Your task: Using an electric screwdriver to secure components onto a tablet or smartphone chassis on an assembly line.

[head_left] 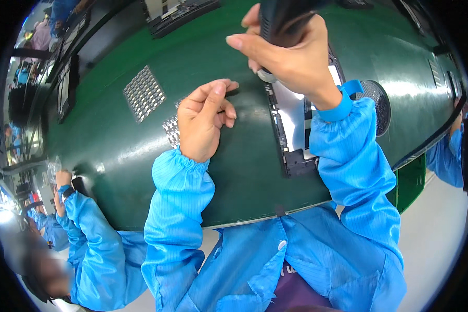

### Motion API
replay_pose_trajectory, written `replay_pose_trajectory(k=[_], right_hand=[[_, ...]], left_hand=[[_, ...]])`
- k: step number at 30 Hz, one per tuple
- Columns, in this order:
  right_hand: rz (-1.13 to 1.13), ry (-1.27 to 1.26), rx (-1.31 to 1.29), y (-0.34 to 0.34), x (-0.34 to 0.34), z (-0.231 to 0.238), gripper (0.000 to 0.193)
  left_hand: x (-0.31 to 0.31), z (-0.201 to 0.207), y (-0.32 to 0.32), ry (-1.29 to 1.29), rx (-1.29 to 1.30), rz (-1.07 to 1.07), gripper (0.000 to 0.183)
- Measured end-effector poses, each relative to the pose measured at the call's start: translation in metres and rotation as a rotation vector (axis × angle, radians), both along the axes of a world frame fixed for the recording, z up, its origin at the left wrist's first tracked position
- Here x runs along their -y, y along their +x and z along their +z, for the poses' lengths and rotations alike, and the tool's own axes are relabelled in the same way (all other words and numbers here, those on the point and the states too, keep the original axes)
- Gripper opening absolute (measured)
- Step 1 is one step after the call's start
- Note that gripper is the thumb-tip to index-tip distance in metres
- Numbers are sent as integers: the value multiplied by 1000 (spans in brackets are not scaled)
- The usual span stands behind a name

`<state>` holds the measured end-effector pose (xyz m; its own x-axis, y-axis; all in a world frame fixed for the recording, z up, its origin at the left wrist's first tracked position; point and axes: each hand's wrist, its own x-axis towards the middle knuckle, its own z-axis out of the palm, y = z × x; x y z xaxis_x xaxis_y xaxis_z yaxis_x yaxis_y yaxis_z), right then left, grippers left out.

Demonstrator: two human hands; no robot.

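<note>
My right hand (301,57) is wrapped round a thick black handheld tool (283,23) with ribbed sides; its exact kind is unclear. A pale ring (265,76) shows below that hand. Beneath the hand and forearm lies an opened flat electronic device (291,117), with a silver plate in a black frame, partly hidden. To its left, my left hand (202,117) hovers with fingers curled and thumb against the index finger. Something small and dark shows by its fingertips, too unclear to name. Behind that hand a sheet of small metallic parts (170,130) is partly covered.
Another sheet of small parts (144,93) lies farther left on the green tabletop (244,192). A round black textured dish (377,106) sits right of the device. More devices (179,15) stand along the far edge. A co-worker's hand (64,178) is at left; a green bin (411,184) is at right.
</note>
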<state>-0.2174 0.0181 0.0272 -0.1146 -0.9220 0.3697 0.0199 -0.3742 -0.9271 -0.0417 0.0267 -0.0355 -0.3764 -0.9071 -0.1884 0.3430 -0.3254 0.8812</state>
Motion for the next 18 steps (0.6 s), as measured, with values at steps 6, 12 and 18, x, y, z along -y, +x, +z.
replay_pose_trajectory(k=[6, 12, 18], right_hand=[[-101, -221, 107, -31, -5, 36, 22], [-134, -322, 221, -60, 3, 43, 21], [-157, -300, 296, -76, 6, 42, 18]], left_hand=[[-4, 4, -1, -159, 173, 64, 9], [-16, 19, -4, -210, 239, 81, 19], [-40, 43, -28, -268, 317, -132, 24]])
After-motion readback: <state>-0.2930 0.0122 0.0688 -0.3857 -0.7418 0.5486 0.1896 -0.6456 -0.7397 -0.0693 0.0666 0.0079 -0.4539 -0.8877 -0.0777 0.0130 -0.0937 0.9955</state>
